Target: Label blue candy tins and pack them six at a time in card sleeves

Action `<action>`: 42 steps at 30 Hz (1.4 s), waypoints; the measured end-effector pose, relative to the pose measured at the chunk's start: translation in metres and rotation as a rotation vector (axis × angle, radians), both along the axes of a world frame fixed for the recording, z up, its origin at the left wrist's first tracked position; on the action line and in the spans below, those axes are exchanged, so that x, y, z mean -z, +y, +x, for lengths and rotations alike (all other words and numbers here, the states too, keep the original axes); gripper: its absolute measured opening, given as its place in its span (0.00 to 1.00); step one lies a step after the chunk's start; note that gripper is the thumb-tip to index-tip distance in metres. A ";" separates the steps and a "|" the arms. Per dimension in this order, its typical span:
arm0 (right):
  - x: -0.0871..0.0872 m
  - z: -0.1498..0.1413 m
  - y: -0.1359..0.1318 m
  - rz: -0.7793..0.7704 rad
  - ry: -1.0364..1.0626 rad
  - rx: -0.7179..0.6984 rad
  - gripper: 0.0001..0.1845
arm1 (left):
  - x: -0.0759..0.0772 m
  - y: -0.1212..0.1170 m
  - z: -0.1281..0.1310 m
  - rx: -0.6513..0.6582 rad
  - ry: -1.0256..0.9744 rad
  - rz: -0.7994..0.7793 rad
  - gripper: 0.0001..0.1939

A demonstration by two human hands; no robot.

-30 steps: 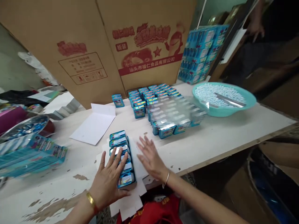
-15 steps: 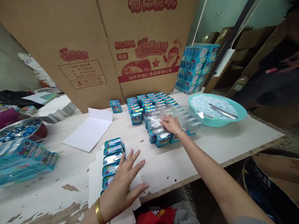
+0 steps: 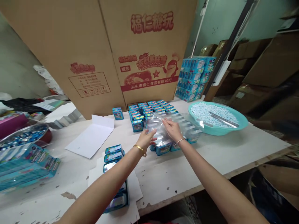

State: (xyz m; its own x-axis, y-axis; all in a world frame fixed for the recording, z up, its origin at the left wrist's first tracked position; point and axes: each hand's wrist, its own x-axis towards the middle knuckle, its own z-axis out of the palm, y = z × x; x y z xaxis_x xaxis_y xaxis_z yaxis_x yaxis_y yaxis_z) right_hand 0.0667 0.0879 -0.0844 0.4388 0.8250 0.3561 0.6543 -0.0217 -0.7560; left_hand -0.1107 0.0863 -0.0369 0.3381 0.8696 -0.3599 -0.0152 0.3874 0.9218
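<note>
R hand (image 3: 173, 130) is in over the blue tins (image 3: 163, 150), thumb + fingertips pinched on the clear film (image 3: 156, 123), which rises right at those tips & spreads out to L of them, all shiny and crinkled! L hand (image 3: 143, 140) is in there too, just beside the film's L edge, thumb and fingers parted and curved, w/ the film right in front of the tips; whether they touch it, can't tell from here. Tins sit directly below the R fingers, partly under plastic, w/ uncovered rows (image 3: 137, 125) just beyond the L fingertips. Back from the L fingers, nearer the body, there's another line of tins (image 3: 113, 149), part hidden by the L forearm. White card (image 3: 90, 138) lies well to L of the L fingers; teal basin (image 3: 217, 132) of small pale pieces (image 3: 205, 112) stands to R of the R fingers, metal scoop (image 3: 223, 119) on top
</note>
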 end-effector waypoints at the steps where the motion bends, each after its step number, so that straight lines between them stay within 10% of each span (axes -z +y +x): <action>1: -0.003 -0.005 -0.003 0.006 0.013 -0.011 0.22 | 0.001 0.005 0.011 -0.023 0.010 0.003 0.34; 6: -0.015 -0.021 -0.019 0.028 0.040 -0.005 0.23 | 0.008 0.009 0.037 0.013 0.012 0.213 0.16; 12: -0.025 -0.032 -0.050 0.104 0.100 -0.105 0.36 | 0.005 0.009 0.025 -0.047 -0.005 0.375 0.18; 19: -0.037 -0.042 -0.076 0.194 0.206 -0.399 0.19 | -0.014 -0.008 -0.003 0.119 0.007 0.600 0.21; 23: -0.049 -0.033 -0.078 0.210 0.263 -0.249 0.20 | -0.019 -0.022 -0.023 0.026 0.113 0.699 0.19; 31: -0.078 -0.080 -0.105 -0.119 -0.306 -0.081 0.10 | -0.029 -0.057 -0.041 -0.074 0.140 0.785 0.10; 37: -0.114 -0.105 -0.127 0.112 -0.521 0.063 0.22 | -0.034 -0.067 -0.102 -0.235 0.205 0.638 0.09; 42: -0.083 -0.150 -0.121 -0.151 -0.673 -0.174 0.17 | -0.013 -0.078 -0.180 -0.093 0.026 0.549 0.22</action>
State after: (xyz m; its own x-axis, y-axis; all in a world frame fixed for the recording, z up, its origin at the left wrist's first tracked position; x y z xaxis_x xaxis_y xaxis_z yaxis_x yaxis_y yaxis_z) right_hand -0.0829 -0.0331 -0.0013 0.0210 0.9249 0.3797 0.9816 0.0531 -0.1835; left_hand -0.2903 0.0086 -0.0243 0.2476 0.9576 0.1472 -0.0007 -0.1517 0.9884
